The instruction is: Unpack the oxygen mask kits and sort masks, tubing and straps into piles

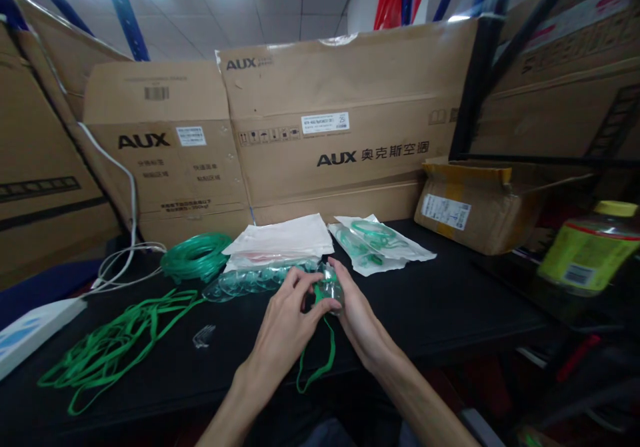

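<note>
Near the table's middle, both hands are around a clear oxygen mask (330, 288). My right hand (354, 300) cups it from the right, with its fingers behind it. My left hand (293, 307) has thumb and fingers closed at its left side, on a green elastic strap (330, 354) that hangs down in a loop below the mask. Just left of the hands lies a row of nested clear masks (255, 280). More green straps (125, 334) lie in a loose heap on the left, and a few small thin clear or metallic pieces (204, 336) sit between.
Behind the masks lie white packets (283, 237), a bag with green tubing (373, 240) and a coil of green tubing (195, 255). A white power strip (40, 330) is at left. An open carton (465, 207) and a yellow-capped bottle (590, 247) stand at right; tall cardboard (350, 120) closes the back.
</note>
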`<action>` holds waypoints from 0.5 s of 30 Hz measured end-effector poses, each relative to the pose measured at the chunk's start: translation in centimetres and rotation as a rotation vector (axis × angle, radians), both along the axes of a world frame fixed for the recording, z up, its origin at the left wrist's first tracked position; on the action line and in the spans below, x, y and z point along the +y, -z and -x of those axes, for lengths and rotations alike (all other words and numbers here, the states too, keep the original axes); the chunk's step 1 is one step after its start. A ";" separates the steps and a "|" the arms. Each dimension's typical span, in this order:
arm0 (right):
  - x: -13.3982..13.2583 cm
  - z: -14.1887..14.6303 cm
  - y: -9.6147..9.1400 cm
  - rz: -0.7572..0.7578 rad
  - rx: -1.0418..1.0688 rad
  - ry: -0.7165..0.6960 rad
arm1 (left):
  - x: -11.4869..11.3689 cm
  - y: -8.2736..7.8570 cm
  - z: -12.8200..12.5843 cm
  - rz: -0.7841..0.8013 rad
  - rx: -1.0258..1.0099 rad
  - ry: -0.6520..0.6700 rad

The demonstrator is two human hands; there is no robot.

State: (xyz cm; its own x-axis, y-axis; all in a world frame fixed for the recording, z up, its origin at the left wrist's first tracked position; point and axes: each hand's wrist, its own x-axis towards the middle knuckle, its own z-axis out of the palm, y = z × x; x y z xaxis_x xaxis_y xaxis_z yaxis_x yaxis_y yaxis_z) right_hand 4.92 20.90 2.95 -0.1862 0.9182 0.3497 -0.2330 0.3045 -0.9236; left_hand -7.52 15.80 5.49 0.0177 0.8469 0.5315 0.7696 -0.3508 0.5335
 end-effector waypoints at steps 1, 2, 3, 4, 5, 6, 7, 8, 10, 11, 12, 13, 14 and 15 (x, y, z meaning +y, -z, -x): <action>-0.3 -0.3 0.4 0.077 0.034 -0.024 | 0.0 0.0 -0.1 0.005 0.011 0.009; -0.7 -0.6 0.7 0.144 0.063 -0.050 | -0.1 0.1 -0.1 0.014 0.022 0.021; -1.2 -0.9 0.8 0.201 0.087 -0.080 | -0.1 0.1 -0.1 0.022 0.030 0.026; -1.6 -1.3 0.7 0.242 0.103 -0.113 | -0.1 0.2 0.0 0.027 0.033 0.022; -2.0 -1.7 0.5 0.273 0.113 -0.148 | -0.1 0.2 0.1 0.028 0.033 0.012; -2.4 -2.0 0.3 0.287 0.115 -0.178 | -0.1 0.3 0.2 0.021 0.030 -0.002; -2.6 -2.3 0.1 0.282 0.106 -0.197 | -0.1 0.3 0.3 0.011 0.027 -0.017; -2.7 -2.4 -0.1 0.259 0.087 -0.202 | -0.1 0.4 0.4 -0.004 0.021 -0.032; -2.7 -2.5 -0.3 0.189 0.045 -0.190 | 0.0 0.3 0.4 -0.026 0.002 -0.045; -2.6 -2.4 -0.3 0.157 0.032 -0.172 | 0.0 0.3 0.4 -0.026 -0.009 -0.039; -2.6 -2.3 -0.2 0.131 0.026 -0.145 | 0.0 0.3 0.4 -0.017 -0.019 -0.026; -2.6 -2.1 -0.2 0.106 0.017 -0.109 | 0.0 0.2 0.3 -0.002 -0.027 -0.006; -2.5 -2.0 -0.1 0.080 -0.007 -0.066 | -0.1 0.1 0.3 0.014 -0.035 0.019; -2.6 -1.9 -0.1 0.048 -0.052 -0.020 | -0.1 0.1 0.2 0.029 -0.044 0.047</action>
